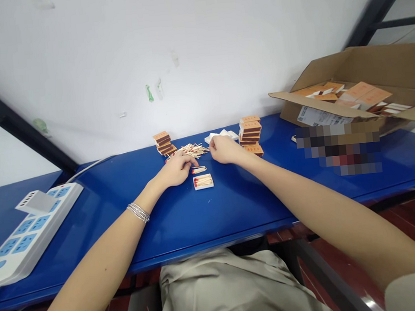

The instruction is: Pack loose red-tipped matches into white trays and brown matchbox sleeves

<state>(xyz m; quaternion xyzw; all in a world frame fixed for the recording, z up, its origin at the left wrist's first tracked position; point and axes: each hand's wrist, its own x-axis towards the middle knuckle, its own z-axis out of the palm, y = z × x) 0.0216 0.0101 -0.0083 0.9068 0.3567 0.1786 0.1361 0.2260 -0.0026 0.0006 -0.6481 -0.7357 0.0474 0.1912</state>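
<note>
A loose pile of matchsticks (193, 150) lies on the blue table (212, 208) near the wall. My left hand (176, 170) rests beside it with fingers curled, touching a few matches (198, 170). My right hand (223, 149) is closed at the right edge of the pile, fingers pinched; what they hold is hidden. An open white matchbox tray (203, 181) with matches in it sits just in front of both hands. A silver bracelet is on my left wrist.
Two stacks of orange matchboxes (164, 143) (250, 133) flank the pile, with white empty trays (221, 135) behind. An open cardboard box (362, 94) of matchboxes stands at the right. A white power strip (25, 228) lies at the left edge.
</note>
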